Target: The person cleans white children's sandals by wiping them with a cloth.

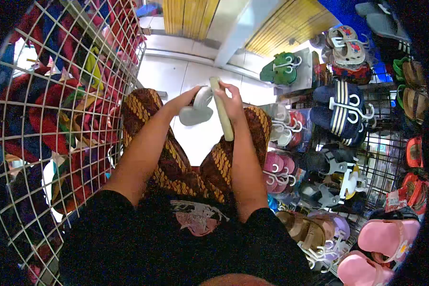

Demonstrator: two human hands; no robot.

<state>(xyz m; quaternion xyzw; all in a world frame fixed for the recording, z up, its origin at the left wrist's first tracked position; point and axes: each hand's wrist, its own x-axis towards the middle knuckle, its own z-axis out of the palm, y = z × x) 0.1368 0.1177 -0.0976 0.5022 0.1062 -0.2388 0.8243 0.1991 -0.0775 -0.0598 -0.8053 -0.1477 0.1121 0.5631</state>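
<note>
In the head view, my left hand is closed on a white sandal, its strap side turned toward the middle. My right hand grips a long, flat, pale yellow-green sandal sole, seen nearly edge-on and tilted. Both hands are close together above my knees, with the two pieces side by side. The left fingertips are partly hidden behind the white sandal. My legs, in brown patterned trousers, are bent below my hands.
A wire grid with colourful footwear behind it stands close on my left. On the right, a dark rack holds navy striped sandals, green sandals, pink clogs and several other pairs on white hangers. White floor tiles lie ahead.
</note>
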